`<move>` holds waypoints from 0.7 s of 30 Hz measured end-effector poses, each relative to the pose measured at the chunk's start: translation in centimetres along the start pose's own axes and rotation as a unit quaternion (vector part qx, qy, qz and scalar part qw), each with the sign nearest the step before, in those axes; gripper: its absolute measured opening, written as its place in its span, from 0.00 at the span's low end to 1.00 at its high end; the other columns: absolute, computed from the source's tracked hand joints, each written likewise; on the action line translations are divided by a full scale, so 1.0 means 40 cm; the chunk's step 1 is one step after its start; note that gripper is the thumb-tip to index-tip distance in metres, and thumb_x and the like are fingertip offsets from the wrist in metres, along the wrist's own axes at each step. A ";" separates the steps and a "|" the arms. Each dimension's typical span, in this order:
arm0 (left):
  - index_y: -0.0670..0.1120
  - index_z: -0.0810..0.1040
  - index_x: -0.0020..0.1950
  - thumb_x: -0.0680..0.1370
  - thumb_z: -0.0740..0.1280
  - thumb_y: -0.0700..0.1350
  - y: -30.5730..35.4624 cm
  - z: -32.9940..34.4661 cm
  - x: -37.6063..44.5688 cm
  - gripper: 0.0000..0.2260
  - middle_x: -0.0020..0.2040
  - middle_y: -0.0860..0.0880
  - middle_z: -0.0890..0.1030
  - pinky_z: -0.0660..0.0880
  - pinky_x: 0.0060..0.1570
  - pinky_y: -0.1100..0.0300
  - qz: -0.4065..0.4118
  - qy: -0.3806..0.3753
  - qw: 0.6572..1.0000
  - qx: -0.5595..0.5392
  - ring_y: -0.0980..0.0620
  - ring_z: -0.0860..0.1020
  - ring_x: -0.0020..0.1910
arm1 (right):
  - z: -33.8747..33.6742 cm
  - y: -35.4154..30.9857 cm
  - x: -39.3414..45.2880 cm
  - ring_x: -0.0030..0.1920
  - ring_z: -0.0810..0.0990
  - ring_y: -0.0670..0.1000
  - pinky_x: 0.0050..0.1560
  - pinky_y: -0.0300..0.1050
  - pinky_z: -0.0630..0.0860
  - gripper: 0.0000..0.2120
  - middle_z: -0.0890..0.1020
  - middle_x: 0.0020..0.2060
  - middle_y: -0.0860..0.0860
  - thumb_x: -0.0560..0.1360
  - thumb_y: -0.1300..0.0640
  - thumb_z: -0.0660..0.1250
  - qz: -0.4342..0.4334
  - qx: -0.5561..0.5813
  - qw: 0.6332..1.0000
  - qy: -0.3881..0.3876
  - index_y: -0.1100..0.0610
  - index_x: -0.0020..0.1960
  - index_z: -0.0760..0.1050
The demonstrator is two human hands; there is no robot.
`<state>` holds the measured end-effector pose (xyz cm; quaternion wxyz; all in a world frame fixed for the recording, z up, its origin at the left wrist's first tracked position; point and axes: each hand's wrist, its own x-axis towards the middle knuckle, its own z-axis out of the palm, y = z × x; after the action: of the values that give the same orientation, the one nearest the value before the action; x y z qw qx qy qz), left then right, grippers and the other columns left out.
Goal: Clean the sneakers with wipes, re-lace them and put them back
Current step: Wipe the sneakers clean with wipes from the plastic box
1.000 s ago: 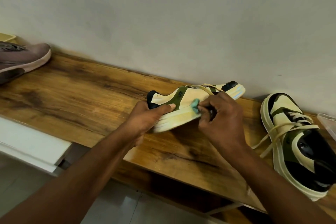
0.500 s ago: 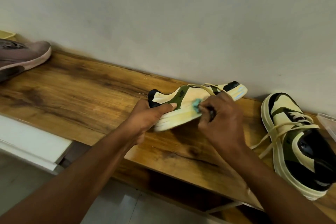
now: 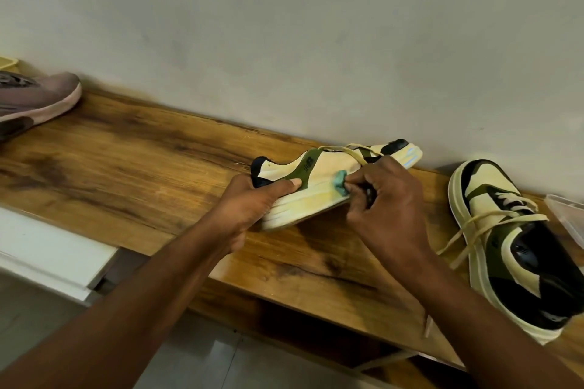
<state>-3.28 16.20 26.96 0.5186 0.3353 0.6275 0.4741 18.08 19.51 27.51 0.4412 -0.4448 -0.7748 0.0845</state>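
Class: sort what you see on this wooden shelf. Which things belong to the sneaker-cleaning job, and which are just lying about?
Part of the job:
held sneaker, gripped by the left hand
teal wipe, pinched in the right hand
second sneaker, laces loose

Lying about:
mauve shoe
clear plastic container

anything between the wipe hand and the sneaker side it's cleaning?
Nothing visible. The right hand pinches the teal wipe directly against the side of the held sneaker, which the left hand grips at the heel. A loose lace drapes just above the wiped spot, not across it.
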 end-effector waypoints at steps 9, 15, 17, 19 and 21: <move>0.48 0.84 0.60 0.72 0.80 0.53 0.002 -0.014 0.003 0.19 0.48 0.49 0.89 0.81 0.40 0.56 -0.021 -0.003 1.000 -0.010 0.51 0.87 0.47 | -0.083 -0.015 0.020 0.47 0.85 0.43 0.47 0.38 0.84 0.30 0.84 0.49 0.43 0.71 0.69 0.76 0.099 0.124 0.968 -0.194 0.50 0.70 0.80; 0.48 0.84 0.59 0.72 0.80 0.53 0.004 -0.014 -0.001 0.19 0.47 0.50 0.89 0.81 0.41 0.55 -0.025 0.002 1.000 -0.005 0.51 0.87 0.47 | -0.078 -0.024 0.014 0.47 0.84 0.40 0.47 0.34 0.83 0.27 0.85 0.51 0.44 0.73 0.70 0.76 0.023 0.041 0.986 -0.161 0.49 0.67 0.82; 0.48 0.84 0.59 0.73 0.80 0.53 0.006 -0.014 -0.004 0.18 0.47 0.50 0.89 0.81 0.41 0.56 -0.021 -0.004 1.000 -0.003 0.51 0.87 0.47 | -0.076 -0.030 0.017 0.46 0.84 0.42 0.48 0.43 0.85 0.27 0.84 0.52 0.44 0.71 0.65 0.79 -0.015 -0.004 0.985 -0.172 0.48 0.67 0.82; 0.49 0.84 0.58 0.74 0.79 0.52 0.007 -0.014 -0.010 0.15 0.47 0.50 0.89 0.81 0.39 0.58 -0.014 -0.011 1.000 0.002 0.53 0.87 0.44 | -0.076 -0.031 0.021 0.45 0.82 0.44 0.46 0.50 0.85 0.28 0.83 0.51 0.44 0.70 0.62 0.81 -0.034 -0.038 0.981 -0.186 0.47 0.68 0.81; 0.50 0.84 0.58 0.74 0.79 0.51 0.007 -0.015 -0.012 0.14 0.47 0.50 0.89 0.81 0.38 0.58 -0.008 -0.017 1.000 0.008 0.54 0.87 0.43 | -0.075 -0.027 0.023 0.46 0.81 0.46 0.46 0.53 0.83 0.27 0.83 0.49 0.44 0.70 0.59 0.81 -0.049 -0.064 0.979 -0.186 0.48 0.67 0.82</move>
<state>-3.78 15.69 27.41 0.5304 0.3422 0.6251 0.4592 19.51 18.79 30.42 0.2635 -0.4101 -0.8680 0.0947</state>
